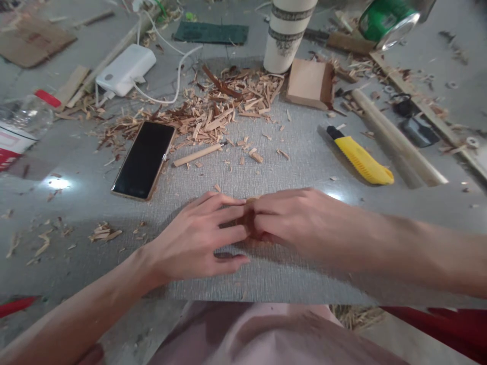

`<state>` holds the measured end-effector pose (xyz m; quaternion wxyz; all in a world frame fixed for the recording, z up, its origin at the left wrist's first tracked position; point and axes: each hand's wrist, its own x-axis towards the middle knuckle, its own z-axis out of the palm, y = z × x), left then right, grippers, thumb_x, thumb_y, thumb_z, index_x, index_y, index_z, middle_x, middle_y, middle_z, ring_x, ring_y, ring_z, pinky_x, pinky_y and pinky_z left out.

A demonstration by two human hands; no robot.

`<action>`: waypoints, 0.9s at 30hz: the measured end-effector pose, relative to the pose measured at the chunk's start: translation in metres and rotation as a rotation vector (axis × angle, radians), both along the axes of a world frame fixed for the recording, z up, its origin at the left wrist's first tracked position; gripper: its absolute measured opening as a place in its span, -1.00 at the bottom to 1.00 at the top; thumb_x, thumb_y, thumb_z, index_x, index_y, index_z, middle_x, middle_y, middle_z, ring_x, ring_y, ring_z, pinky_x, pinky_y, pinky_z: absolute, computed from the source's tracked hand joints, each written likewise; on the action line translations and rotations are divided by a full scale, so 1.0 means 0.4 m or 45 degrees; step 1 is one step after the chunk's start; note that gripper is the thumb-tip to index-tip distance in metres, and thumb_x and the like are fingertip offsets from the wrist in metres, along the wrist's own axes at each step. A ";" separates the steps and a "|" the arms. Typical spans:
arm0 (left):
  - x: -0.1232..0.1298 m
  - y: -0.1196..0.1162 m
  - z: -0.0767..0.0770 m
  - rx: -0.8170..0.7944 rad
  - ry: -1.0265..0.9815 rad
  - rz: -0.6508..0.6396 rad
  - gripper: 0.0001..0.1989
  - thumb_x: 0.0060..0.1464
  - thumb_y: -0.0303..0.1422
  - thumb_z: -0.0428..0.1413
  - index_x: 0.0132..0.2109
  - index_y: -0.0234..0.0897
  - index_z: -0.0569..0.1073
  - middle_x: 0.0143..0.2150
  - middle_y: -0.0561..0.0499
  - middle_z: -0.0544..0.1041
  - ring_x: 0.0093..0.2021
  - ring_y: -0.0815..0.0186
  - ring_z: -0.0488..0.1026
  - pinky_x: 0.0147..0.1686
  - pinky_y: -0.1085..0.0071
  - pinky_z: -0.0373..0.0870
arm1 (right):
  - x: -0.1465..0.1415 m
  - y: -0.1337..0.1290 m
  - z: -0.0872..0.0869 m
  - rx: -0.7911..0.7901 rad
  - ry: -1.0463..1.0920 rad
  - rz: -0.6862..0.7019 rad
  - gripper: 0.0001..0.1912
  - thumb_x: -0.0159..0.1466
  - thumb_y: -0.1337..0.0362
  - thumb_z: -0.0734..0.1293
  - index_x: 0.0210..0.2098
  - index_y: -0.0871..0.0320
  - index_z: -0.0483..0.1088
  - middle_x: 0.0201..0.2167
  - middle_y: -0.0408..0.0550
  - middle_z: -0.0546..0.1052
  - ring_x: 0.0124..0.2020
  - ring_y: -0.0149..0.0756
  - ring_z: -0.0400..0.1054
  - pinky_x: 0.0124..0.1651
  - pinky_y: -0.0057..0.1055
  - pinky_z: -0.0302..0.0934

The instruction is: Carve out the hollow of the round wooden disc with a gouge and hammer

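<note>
Near the front edge of the table, a small brown wooden piece (pixel 249 223) lies between my two hands, mostly covered by fingers. My right hand (pixel 292 218) is closed over it with bent fingers. From the other side, the fingers of my left hand (pixel 201 235) stretch out and reach it with their tips, spread apart, the thumb standing away below. Beyond them lie a thin carving tool with a wooden handle (pixel 198 155) and a yellow utility knife (pixel 361 159). A dark-screened phone (pixel 143 159) rests to the left.
Wood shavings (pixel 213 111) are heaped behind the phone. A paper cup (pixel 287 38), an open cardboard box (pixel 310 83) and a green can (pixel 388 23) stand or lie at the back. A white charger (pixel 125 68) with cables and a plastic bottle (pixel 30 121) are on the left.
</note>
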<state>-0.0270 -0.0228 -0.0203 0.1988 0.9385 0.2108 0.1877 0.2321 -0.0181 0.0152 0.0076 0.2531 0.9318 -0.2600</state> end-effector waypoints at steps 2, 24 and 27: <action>-0.002 0.002 0.001 -0.033 0.006 -0.019 -0.78 0.35 -0.21 0.25 0.03 -0.22 0.60 0.17 -0.08 0.63 0.23 0.00 0.48 0.17 0.03 0.49 | -0.003 0.006 0.001 -0.003 -0.004 -0.003 -0.87 0.46 0.40 0.34 -0.24 0.16 0.50 -0.21 -0.06 0.56 -0.17 -0.25 0.49 -0.17 -0.32 0.30; 0.012 -0.011 -0.016 0.107 0.006 0.092 -0.95 0.37 -0.42 0.23 -0.11 -0.21 0.61 0.23 -0.05 0.62 0.19 0.06 0.50 0.15 0.09 0.41 | 0.058 -0.140 -0.068 0.656 0.204 -0.329 -0.81 0.48 0.42 0.32 -0.28 0.15 0.49 -0.22 -0.05 0.59 -0.17 -0.22 0.37 -0.02 -0.21 0.22; 0.015 -0.014 -0.012 0.103 -0.008 0.093 -0.92 0.40 -0.42 0.20 -0.10 -0.23 0.61 0.24 -0.05 0.63 0.22 0.07 0.49 0.17 0.09 0.42 | 0.061 -0.153 -0.079 0.665 0.243 -0.381 -0.79 0.48 0.46 0.31 -0.28 0.15 0.49 -0.13 -0.03 0.63 -0.10 -0.22 0.39 -0.01 -0.22 0.23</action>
